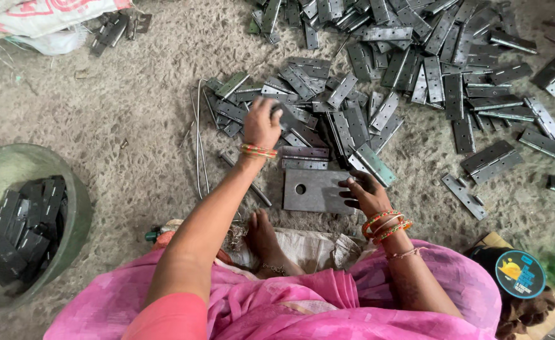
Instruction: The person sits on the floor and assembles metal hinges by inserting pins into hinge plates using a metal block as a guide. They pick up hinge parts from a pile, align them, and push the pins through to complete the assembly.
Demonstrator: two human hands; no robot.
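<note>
Two hands work among many metal hinges on a rough floor.
The left hand [261,123] closes its fingers on a hinge [288,117] at the edge of the heap [416,69]; it could slip or pinch, I think. The right hand [362,192] rests half open on the drilled steel plate [312,190], gripping nothing.

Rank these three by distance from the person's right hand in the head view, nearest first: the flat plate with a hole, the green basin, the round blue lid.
From the right hand:
1. Flat plate with a hole: touching the fingers, left of the hand.
2. Round blue lid: lower right.
3. Green basin: far left.
</note>
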